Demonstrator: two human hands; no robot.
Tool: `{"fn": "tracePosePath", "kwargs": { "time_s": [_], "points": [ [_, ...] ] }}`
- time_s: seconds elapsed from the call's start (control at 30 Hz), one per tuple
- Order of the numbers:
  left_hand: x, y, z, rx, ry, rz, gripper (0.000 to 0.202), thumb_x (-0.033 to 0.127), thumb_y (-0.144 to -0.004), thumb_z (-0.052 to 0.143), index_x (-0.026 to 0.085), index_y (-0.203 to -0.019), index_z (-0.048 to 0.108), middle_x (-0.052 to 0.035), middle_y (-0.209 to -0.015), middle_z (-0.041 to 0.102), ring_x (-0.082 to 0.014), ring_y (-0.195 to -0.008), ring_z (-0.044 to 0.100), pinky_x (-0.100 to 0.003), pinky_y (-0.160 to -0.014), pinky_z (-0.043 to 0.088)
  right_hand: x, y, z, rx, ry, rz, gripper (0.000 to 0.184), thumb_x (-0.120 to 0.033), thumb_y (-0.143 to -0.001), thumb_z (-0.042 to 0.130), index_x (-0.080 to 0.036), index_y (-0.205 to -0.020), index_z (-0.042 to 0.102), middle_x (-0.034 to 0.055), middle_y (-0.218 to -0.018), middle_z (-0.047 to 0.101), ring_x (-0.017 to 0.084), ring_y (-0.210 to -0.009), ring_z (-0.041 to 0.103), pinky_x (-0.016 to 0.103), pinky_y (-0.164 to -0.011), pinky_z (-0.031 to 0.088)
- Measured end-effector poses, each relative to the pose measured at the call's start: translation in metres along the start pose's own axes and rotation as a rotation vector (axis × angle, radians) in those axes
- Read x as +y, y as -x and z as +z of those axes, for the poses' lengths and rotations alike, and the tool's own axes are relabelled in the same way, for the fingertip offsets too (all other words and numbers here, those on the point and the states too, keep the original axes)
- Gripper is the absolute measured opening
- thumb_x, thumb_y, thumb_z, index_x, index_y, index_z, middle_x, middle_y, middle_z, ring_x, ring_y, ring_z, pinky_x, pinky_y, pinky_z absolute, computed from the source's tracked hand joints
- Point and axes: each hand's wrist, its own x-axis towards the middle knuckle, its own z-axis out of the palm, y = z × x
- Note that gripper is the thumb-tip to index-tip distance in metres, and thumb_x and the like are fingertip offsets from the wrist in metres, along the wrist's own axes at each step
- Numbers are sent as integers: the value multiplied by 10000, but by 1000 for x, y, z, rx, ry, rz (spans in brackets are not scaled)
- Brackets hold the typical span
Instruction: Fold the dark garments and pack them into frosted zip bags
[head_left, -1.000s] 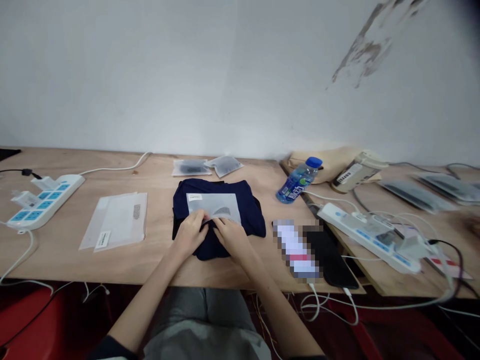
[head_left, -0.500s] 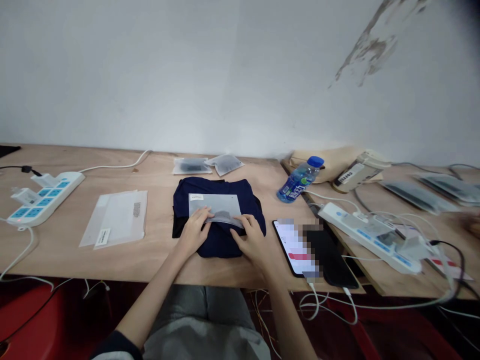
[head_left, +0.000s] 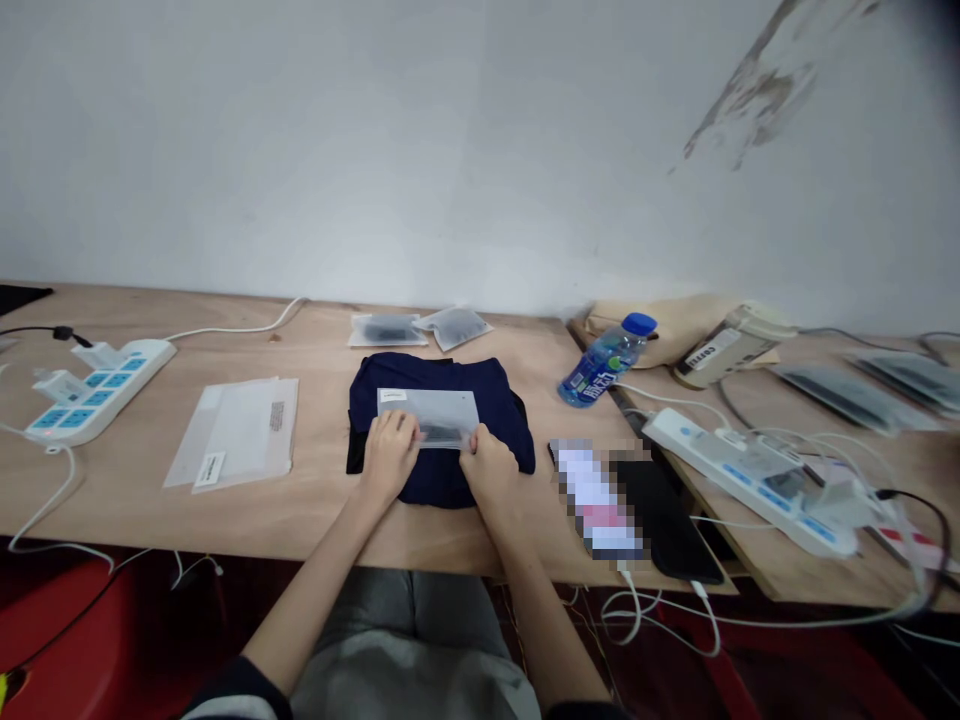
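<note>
A frosted plastic zip bag [head_left: 435,408] with a small white label lies over a dark navy folded cloth [head_left: 442,490]. My left hand [head_left: 391,455] grips the bag's near left edge, its fingers closed on the plastic. At the near right corner my right hand [head_left: 491,465] is closed on the same edge, thumb side toward the bag. Something dark shows faintly through the plastic near the edge between the hands; whether it is inside the bag or the cloth below, I cannot tell. Black fabric [head_left: 354,455] peeks out under the navy cloth's left side.
Flat frosted bags [head_left: 244,430] lie to the left, near a white power strip [head_left: 105,390]. Two filled pouches [head_left: 386,330] rest behind the cloth. On the right are a blue-capped bottle [head_left: 604,362], two phones [head_left: 664,510], a second power strip [head_left: 750,480], a coffee cup [head_left: 724,350] and cables.
Both hands have gone from fingers spread on the bag to gripping its near edge. The bag's near edge looks straighter. The view has shifted slightly.
</note>
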Motion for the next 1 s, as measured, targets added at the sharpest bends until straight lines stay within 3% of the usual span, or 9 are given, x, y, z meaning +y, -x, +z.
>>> {"fn": "tracePosePath", "kwargs": {
  "time_s": [0.1, 0.23, 0.33, 0.43, 0.6, 0.8, 0.9, 1.0],
  "points": [
    [-4, 8, -16, -35, 79, 8, 178, 339, -862, 633, 213, -977, 583, -88, -1094, 630, -272, -1094, 561, -448, -933, 456, 1, 2, -6, 3, 5, -28, 163, -227, -918, 459, -179, -865, 606, 55, -767, 640, 170, -657, 587, 257, -589, 325],
    [-10, 32, -39, -186, 202, 81, 513, 411, -840, 655, 274, -1308, 496, -100, -1471, 430, -280, -1331, 440, -467, -1069, 401, 17, 4, -17, 44, -77, -317, 201, -294, -922, 494, -178, -1033, 614, 99, -1014, 629, 227, -904, 606, 319, -779, 443],
    [-11, 49, -44, -269, 180, 123, 722, 431, -799, 696, 306, -1437, 382, -98, -1546, 343, -318, -1430, 306, -530, -1135, 315, 30, 5, -20, 16, -169, -473, 329, -290, -936, 475, -211, -1242, 564, 127, -1282, 542, 257, -1149, 542, 396, -952, 444],
    [-11, 56, -36, -294, 139, 134, 745, 414, -822, 671, 312, -1476, 328, -90, -1566, 315, -319, -1454, 256, -559, -1153, 272, 38, 6, -16, -51, -233, -526, 368, -268, -947, 444, -242, -1297, 556, 106, -1356, 528, 244, -1244, 500, 427, -1025, 424],
    [-9, 57, -23, -262, 120, 126, 660, 402, -860, 622, 289, -1459, 370, -96, -1567, 311, -312, -1450, 269, -534, -1137, 314, 39, 5, -4, -14, -239, -492, 338, -182, -945, 418, -205, -1217, 616, 88, -1225, 639, 211, -1128, 564, 378, -1005, 438],
    [-4, 55, -27, -225, 160, 103, 670, 441, -857, 619, 284, -1458, 366, -102, -1524, 389, -300, -1430, 317, -519, -1133, 331, 25, -6, 3, -23, 6, -458, 272, -82, -919, 369, -162, -970, 624, 109, -1004, 638, 204, -866, 581, 304, -793, 455],
    [-3, 54, -29, -209, 172, 76, 686, 419, -857, 620, 277, -1467, 342, -109, -1505, 413, -294, -1408, 358, -501, -1108, 372, 21, -11, -2, -44, 50, -456, 260, -92, -931, 353, -157, -975, 601, 104, -995, 615, 184, -787, 568, 281, -728, 440],
    [-3, 55, -31, -228, 144, 83, 759, 429, -823, 655, 275, -1482, 310, -116, -1516, 396, -312, -1412, 347, -536, -1123, 338, 23, -7, -19, -65, -17, -483, 215, -179, -947, 405, -165, -1064, 585, 106, -1059, 603, 205, -897, 585, 299, -791, 458]
  ]
}}
